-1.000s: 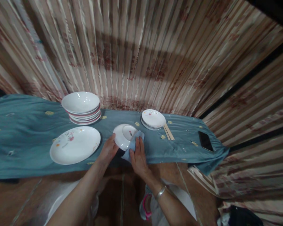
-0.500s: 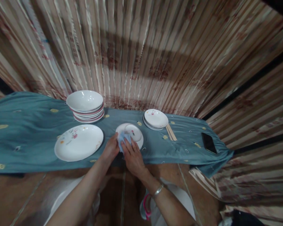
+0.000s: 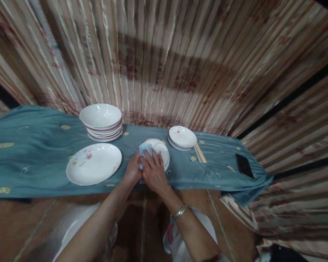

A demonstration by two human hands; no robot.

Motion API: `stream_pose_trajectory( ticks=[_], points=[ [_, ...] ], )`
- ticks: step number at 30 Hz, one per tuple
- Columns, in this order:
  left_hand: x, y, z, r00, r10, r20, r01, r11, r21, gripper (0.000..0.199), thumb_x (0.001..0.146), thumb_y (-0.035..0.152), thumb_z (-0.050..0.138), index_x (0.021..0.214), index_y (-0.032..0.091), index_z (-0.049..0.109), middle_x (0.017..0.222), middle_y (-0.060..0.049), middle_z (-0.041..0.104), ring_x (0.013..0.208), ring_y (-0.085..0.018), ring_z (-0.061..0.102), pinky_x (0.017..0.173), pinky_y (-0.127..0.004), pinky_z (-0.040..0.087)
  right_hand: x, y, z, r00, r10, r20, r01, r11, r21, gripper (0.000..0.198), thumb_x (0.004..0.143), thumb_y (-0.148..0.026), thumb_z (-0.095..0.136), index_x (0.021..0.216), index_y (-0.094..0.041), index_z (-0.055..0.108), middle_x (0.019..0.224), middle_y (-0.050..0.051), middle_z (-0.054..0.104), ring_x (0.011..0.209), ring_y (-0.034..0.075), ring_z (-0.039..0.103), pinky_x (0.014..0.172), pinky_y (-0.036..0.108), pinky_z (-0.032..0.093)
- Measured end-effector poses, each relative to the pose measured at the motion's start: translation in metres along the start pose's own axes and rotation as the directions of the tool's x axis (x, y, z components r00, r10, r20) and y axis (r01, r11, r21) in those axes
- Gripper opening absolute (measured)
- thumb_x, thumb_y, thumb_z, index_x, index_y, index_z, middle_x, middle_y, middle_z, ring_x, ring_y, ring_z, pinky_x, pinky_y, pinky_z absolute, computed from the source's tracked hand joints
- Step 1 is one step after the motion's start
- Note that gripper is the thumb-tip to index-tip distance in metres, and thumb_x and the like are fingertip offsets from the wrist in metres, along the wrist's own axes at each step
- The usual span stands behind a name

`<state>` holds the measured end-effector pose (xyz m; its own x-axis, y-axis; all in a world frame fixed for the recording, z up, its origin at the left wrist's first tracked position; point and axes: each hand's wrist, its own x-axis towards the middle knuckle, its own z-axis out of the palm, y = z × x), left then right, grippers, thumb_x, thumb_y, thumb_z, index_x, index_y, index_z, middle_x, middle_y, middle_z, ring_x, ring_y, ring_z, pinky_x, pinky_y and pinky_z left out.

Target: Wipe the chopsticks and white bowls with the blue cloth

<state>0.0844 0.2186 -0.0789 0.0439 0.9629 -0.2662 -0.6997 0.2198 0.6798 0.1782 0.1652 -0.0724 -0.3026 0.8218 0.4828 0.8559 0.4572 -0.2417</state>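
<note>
A white plate [image 3: 166, 154] with a raised inner ring and small floral print lies near the table's front edge. My left hand [image 3: 132, 171] grips its left side, the fingertips partly hidden by the cloth and the other hand. Pressed on the plate under the fingers of my right hand [image 3: 155, 174] is a crumpled light blue cloth [image 3: 145, 148]. The two hands touch or nearly touch over the left part of the plate. Part of the plate is covered by the cloth and fingers.
On the left are a large oval plate [image 3: 94, 165] and, behind it, a bowl [image 3: 100, 115] atop stacked dishes. Small stacked plates [image 3: 182, 137], chopsticks [image 3: 200, 153] and a black phone [image 3: 244, 166] lie rightward on the green tablecloth [image 3: 43, 153]. A pleated curtain [image 3: 153, 62] hangs behind.
My right hand and the cloth have shifted up over the plate, and my left hand has come closer to it. The whole view has moved slightly.
</note>
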Motion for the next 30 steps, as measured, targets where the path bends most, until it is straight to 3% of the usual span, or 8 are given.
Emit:
stream_pose_trajectory(
  ticks=[4,10,15,23,30],
  points=[
    [-0.009,0.004,0.009,1.0,-0.015,-0.017,0.015,1.0,0.005,0.013,0.079,0.027,0.061,0.074,0.015,0.067,0.066,0.0,0.067,0.074,-0.014,0.063,0.073,-0.023,0.049,0.008,0.005,-0.005,0.996,0.081,-0.037,-0.079,0.996,0.047,0.048,0.087,-0.02,0.044,0.136,-0.022,0.044,0.148,0.006,0.037,0.141,0.027,0.019,0.113,0.052,0.014],
    [-0.015,0.007,0.011,0.994,-0.049,0.097,0.047,0.999,0.024,0.012,0.069,0.024,0.068,0.068,0.012,0.067,0.065,-0.004,0.069,0.082,-0.021,0.065,0.077,-0.029,0.05,0.015,0.021,-0.003,0.975,0.178,-0.136,-0.158,0.977,0.144,0.046,0.095,-0.027,0.031,0.138,-0.013,0.04,0.145,0.014,0.039,0.137,0.023,0.03,0.112,0.048,0.025],
    [-0.018,0.012,0.01,0.984,-0.045,0.175,0.039,0.999,0.037,0.019,0.063,0.02,0.073,0.08,0.012,0.069,0.078,-0.007,0.072,0.091,-0.023,0.066,0.081,-0.031,0.051,0.013,0.021,-0.005,0.983,0.125,-0.131,-0.096,0.974,0.206,0.047,0.097,-0.027,0.027,0.141,-0.016,0.036,0.147,0.011,0.038,0.138,0.021,0.029,0.114,0.048,0.023],
    [-0.027,0.016,0.009,0.955,-0.093,0.283,0.084,0.996,0.043,0.037,0.057,0.017,0.078,0.093,0.017,0.071,0.094,-0.005,0.073,0.102,-0.024,0.063,0.088,-0.032,0.049,0.012,0.015,-0.021,0.995,0.053,-0.09,-0.034,0.979,0.202,0.043,0.096,-0.03,0.03,0.134,-0.019,0.048,0.145,0.006,0.042,0.141,0.021,0.021,0.115,0.047,0.024],
    [-0.034,0.019,0.008,0.934,-0.186,0.306,0.154,0.98,0.124,0.037,0.061,0.019,0.076,0.098,0.016,0.072,0.091,-0.008,0.073,0.098,-0.025,0.065,0.082,-0.034,0.052,0.023,0.033,-0.025,0.975,0.15,-0.162,-0.122,0.978,0.171,0.042,0.096,-0.034,0.034,0.133,-0.018,0.047,0.141,0.01,0.045,0.135,0.022,0.033,0.113,0.047,0.023]
  ],
)
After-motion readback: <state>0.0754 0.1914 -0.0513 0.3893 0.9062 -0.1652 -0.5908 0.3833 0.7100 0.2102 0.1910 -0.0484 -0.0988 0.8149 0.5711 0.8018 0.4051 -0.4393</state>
